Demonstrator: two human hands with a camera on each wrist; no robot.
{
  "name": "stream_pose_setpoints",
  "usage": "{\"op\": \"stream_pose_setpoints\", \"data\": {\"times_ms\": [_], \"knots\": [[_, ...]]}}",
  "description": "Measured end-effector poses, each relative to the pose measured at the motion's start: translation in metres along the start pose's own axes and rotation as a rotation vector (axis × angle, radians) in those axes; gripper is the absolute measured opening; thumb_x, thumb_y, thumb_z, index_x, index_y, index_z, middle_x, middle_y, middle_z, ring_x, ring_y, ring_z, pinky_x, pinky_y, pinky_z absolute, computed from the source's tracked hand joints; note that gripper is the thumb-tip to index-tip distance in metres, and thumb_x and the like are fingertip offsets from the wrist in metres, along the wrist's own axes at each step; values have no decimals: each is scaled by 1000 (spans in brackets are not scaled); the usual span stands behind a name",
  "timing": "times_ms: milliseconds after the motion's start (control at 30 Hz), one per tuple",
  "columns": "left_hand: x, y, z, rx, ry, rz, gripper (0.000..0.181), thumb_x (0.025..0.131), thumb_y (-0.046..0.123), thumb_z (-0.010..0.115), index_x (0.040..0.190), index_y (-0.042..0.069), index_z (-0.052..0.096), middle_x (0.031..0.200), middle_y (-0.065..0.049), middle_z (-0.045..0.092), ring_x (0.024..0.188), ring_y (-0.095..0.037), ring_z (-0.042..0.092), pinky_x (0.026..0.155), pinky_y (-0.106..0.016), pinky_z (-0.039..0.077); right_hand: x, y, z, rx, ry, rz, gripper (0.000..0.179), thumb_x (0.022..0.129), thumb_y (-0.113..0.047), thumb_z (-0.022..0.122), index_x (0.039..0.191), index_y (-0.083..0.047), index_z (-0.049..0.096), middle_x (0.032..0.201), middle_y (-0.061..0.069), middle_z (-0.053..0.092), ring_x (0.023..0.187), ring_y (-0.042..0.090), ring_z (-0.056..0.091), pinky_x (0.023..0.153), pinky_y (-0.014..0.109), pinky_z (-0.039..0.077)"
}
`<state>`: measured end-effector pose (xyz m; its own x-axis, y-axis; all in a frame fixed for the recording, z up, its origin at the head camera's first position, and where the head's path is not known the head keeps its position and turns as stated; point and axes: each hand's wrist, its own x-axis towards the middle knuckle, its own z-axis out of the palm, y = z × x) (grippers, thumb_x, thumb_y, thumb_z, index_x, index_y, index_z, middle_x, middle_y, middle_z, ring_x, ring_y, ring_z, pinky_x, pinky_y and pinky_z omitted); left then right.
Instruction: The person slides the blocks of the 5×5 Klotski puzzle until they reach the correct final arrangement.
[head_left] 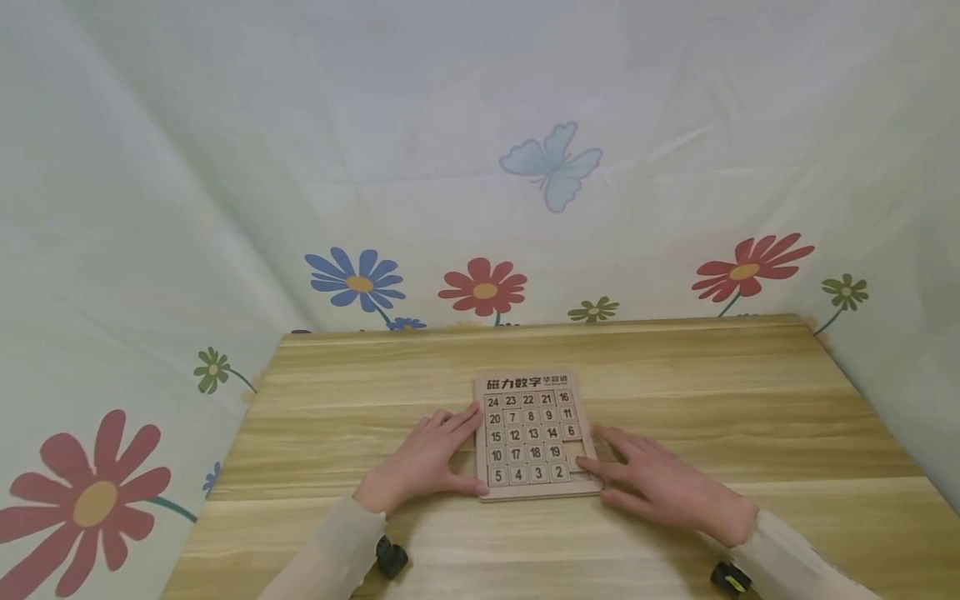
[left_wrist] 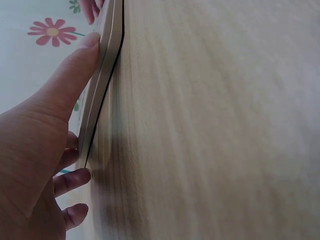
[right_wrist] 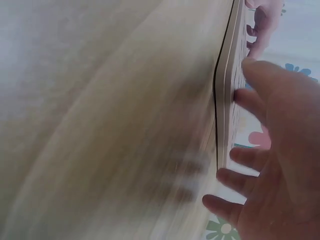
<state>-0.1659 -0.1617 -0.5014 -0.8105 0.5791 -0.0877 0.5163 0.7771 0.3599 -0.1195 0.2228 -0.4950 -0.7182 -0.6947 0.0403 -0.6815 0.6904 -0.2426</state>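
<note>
Wooden number slide puzzle [head_left: 534, 491] flat on the desk [head_left: 360, 379]

The puzzle lies ahead of me at 12 o'clock, its dark printed title [head_left: 513, 384] along the far edge. My left grip [head_left: 422, 458] is at its 9 o'clock, thumb spread wide from the fingers: fingertips touch the side, thumb rests on the 7 o'clock corner. My right grip [head_left: 660, 485] is at 4 o'clock, fingers fanned out, the index finger [head_left: 604, 469] reaching over the rim and touching the lower edge of the bare slot [head_left: 572, 451]. Tile 6 [head_left: 571, 432] sits at the slot's 12 o'clock, tile 19 [head_left: 555, 452] at its 9; what is under my fingertip I cannot tell. Tile 24 [head_left: 492, 402] fills the 11 o'clock corner, tile 5 [head_left: 498, 476] the 7 o'clock one, just beside my thumb
</note>
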Motion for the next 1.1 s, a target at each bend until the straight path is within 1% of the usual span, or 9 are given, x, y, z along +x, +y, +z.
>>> {"op": "stream_pose_setpoints", "data": {"times_ms": [167,300,467,567,633,733,867,1000,1100], "knots": [[0,0,0,2,2,11,119,75,79,74,165,13,32,172,-3,27,135,-26,45,115,-55,38,8,3,2,-5,41,16,55,104,-49,59,154,-26,53,162,25,39,143,46,44,111,66,41],[1,0,1,10,2,8,119,75,80,73,165,13,31,172,-3,26,136,-26,44,117,-56,36,11,2,3,-21,56,17,55,104,-48,60,154,-25,55,161,26,40,143,45,44,111,66,41],[1,0,1,13,-4,2,120,75,80,73,165,14,30,173,-3,24,137,-26,43,119,-57,33,11,-5,4,-59,56,-38,56,103,-49,60,154,-25,54,163,23,38,144,44,44,113,63,40],[0,0,0,8,-4,0,120,75,79,74,165,14,30,173,-3,24,138,-26,43,119,-57,33,12,-11,6,-50,37,-83,56,103,-49,60,155,-30,52,165,20,36,147,42,41,116,62,38],[-1,0,0,2,-5,-3,120,75,79,74,165,14,30,173,-2,24,138,-26,43,119,-56,34,12,-15,7,-38,24,-98,56,103,-49,60,155,-31,51,166,19,35,148,42,39,116,62,37],[0,1,-1,-2,-7,-9,120,75,79,75,165,14,30,173,-2,24,138,-26,43,119,-56,33,10,-15,8,-36,34,-112,55,103,-47,61,155,-32,52,166,19,35,149,42,38,116,63,36],[0,0,0,1,-11,-12,121,74,79,74,166,15,28,173,-1,22,139,-26,42,120,-57,32,3,-10,9,-36,41,-79,54,103,-48,61,155,-35,52,167,17,34,149,42,37,117,63,35],[0,0,1,3,-13,-14,122,74,80,73,166,15,28,173,0,22,138,-25,42,120,-56,32,-4,-6,5,-22,24,-29,50,104,-48,60,153,-38,53,167,15,35,150,41,36,118,63,34],[1,0,0,-1,-10,-11,121,74,81,73,166,15,29,173,0,23,137,-26,43,119,-56,33,-6,-5,2,-25,30,-28,49,104,-46,61,151,-36,56,165,17,37,149,41,38,117,63,35]]}}
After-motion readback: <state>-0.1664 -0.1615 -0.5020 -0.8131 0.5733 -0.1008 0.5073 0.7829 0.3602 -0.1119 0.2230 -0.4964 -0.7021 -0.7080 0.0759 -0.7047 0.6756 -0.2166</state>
